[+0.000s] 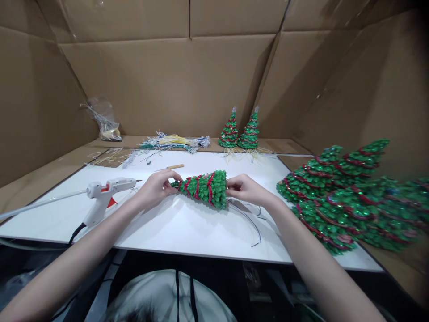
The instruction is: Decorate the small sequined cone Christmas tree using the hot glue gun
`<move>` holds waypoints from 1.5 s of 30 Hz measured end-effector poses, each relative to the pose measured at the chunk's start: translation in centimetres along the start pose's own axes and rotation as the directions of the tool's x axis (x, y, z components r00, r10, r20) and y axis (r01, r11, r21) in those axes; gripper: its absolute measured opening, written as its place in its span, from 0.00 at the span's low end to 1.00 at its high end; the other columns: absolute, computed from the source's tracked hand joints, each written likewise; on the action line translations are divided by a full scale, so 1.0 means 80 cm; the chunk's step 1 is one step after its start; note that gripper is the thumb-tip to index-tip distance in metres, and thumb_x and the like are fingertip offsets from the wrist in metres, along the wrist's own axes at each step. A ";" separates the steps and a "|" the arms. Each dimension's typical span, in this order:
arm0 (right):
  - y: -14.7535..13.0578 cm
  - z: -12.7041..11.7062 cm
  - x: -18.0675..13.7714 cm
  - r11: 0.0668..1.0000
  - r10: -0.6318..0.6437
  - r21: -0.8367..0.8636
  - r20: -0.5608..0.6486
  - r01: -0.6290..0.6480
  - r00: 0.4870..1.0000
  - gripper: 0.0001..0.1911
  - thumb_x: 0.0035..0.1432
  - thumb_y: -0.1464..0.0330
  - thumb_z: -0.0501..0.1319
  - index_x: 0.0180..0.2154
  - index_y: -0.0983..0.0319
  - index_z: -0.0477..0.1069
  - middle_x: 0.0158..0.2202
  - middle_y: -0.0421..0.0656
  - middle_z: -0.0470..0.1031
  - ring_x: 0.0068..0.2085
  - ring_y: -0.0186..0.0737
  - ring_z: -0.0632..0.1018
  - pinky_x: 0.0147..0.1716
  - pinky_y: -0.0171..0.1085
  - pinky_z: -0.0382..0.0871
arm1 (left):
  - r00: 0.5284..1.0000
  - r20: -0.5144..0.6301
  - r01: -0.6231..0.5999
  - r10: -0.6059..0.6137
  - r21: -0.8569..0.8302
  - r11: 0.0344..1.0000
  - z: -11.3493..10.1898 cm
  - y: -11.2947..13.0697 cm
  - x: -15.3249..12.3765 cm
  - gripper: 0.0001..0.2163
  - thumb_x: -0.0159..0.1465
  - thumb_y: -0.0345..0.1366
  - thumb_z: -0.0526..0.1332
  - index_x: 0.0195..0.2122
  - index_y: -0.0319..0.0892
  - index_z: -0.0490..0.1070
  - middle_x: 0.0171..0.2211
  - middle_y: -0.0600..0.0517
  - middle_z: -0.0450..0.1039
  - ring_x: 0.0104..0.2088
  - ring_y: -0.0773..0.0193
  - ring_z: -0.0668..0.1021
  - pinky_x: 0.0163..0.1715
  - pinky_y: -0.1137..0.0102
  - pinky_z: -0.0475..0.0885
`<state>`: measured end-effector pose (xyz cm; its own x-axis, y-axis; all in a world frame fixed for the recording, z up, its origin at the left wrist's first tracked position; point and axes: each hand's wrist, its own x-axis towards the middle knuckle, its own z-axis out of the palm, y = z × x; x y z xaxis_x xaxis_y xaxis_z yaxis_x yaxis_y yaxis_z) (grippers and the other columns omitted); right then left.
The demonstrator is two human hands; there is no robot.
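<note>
A small green Christmas tree (201,188) with red garland lies on its side above the white board, its tip to the left and its wide base to the right. My left hand (159,188) pinches the tree near its tip, thumb and fingers closed around it. At the base end, my right hand (246,188) has its fingers curled against the bottom; the fingertips are partly hidden behind the edge. Thin dark wires (250,219) trail from the base across the board below my right hand.
A white glue gun (105,197) with a long glue stick lies left. Bundled wires (174,142) lie at the back, near two upright trees (229,132). Several larger trees (335,205) crowd the right side. A wooden-handled tool (176,166) and a plastic bag (107,120) are farther back. Cardboard walls surround the board.
</note>
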<state>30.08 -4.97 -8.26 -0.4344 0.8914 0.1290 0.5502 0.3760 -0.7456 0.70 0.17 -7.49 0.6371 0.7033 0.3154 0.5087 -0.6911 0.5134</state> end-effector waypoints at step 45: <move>-0.008 -0.018 -0.011 1.000 0.024 0.002 -0.239 -0.024 0.971 0.19 0.48 0.55 0.65 0.25 0.67 0.75 0.15 0.35 0.55 0.21 0.29 0.55 0.20 0.34 0.48 | 1.000 0.001 -0.014 0.014 0.003 1.000 0.002 -0.005 -0.003 0.10 0.58 0.29 0.59 0.41 0.43 0.71 0.38 0.51 0.71 0.29 0.68 0.74 0.32 0.72 0.70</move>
<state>31.13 -5.60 -6.97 -0.2385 0.9347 0.2636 0.5594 0.3542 -0.7495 0.43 0.23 -7.86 0.6448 0.6935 0.3214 0.5013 -0.7012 0.5070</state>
